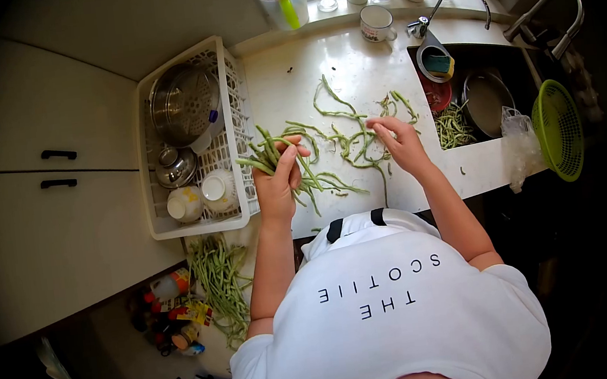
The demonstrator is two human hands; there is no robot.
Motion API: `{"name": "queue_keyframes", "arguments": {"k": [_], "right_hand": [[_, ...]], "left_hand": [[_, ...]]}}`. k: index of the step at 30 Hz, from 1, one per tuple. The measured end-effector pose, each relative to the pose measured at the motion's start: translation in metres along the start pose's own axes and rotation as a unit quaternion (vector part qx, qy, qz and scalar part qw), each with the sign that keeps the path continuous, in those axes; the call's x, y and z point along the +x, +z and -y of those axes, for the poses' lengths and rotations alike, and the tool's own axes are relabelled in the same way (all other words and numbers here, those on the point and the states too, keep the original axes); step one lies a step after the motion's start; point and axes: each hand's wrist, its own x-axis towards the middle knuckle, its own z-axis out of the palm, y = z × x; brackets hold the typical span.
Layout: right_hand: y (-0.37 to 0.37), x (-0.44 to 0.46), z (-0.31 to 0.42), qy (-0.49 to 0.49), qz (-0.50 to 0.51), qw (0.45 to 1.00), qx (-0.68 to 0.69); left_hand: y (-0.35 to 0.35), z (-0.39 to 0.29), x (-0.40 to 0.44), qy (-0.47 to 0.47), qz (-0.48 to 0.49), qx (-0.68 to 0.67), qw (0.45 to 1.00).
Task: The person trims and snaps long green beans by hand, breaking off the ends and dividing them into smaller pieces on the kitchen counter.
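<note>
A bundle of long green beans [265, 151] is in my left hand [277, 181], its fingers wrapped round the stems, just right of the white dish rack. My right hand [400, 144] is over the right part of the white counter, thumb and fingertips close together beside the loose beans; whatever is between them is too small to make out. Long beans [344, 113] lie tangled on the counter between and beyond both hands. More beans stick out below my left hand. Short bean pieces [452, 127] lie in the sink.
The white rack [240, 122] holds metal pots and bowls. A mug [376, 23] stands near the window. At the right are a sink with a pan [487, 103], a plastic bag [519, 141] and a green colander [558, 130]. A bean pile [222, 283] lies lower left, near bottles.
</note>
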Motion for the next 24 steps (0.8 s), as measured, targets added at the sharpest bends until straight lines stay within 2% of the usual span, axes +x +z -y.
{"name": "queue_keyframes", "arguments": {"k": [1, 3, 4, 6, 7, 9, 11, 14, 16, 20, 22, 24], "right_hand": [[-0.001, 0.001, 0.013, 0.001, 0.0, 1.0, 0.0], [-0.003, 0.005, 0.036, -0.123, 0.11, 0.984, -0.068], [0.0, 0.007, 0.051, -0.122, 0.108, 0.984, -0.068], [0.012, 0.009, 0.084, -0.263, 0.031, 0.96, -0.087], [0.014, 0.01, 0.097, -0.262, 0.029, 0.961, -0.088], [0.017, 0.011, 0.113, -0.22, 0.138, 0.965, -0.035], [0.021, 0.012, 0.107, -0.238, 0.149, 0.957, -0.07], [0.023, 0.012, 0.098, -0.183, 0.154, 0.97, -0.043], [0.023, 0.01, 0.09, -0.089, 0.185, 0.979, 0.011], [0.023, -0.001, 0.076, -0.085, 0.168, 0.982, 0.029], [0.02, -0.006, 0.064, -0.223, 0.159, 0.952, -0.138], [0.022, -0.018, 0.044, -0.206, 0.166, 0.95, -0.169]], "left_hand": [[0.003, 0.0, -0.001, -0.022, 0.014, 0.004, 1.0], [0.008, 0.001, -0.001, -0.039, 0.008, 0.028, 0.999], [0.007, 0.005, 0.0, -0.056, 0.026, 0.062, 0.996], [0.011, 0.003, -0.001, -0.085, 0.059, 0.106, 0.989], [0.013, 0.002, -0.001, -0.086, 0.061, 0.105, 0.989], [0.015, 0.002, -0.002, -0.113, 0.089, 0.2, 0.969], [0.015, 0.005, -0.004, -0.119, 0.092, 0.167, 0.974], [0.016, 0.004, -0.006, -0.097, 0.074, 0.133, 0.984], [0.01, 0.0, -0.007, -0.147, 0.076, 0.146, 0.975], [0.001, 0.006, -0.005, -0.187, 0.061, 0.143, 0.97], [-0.001, 0.014, -0.004, -0.116, 0.084, 0.215, 0.966], [-0.004, 0.021, -0.005, -0.126, 0.096, 0.242, 0.957]]}}
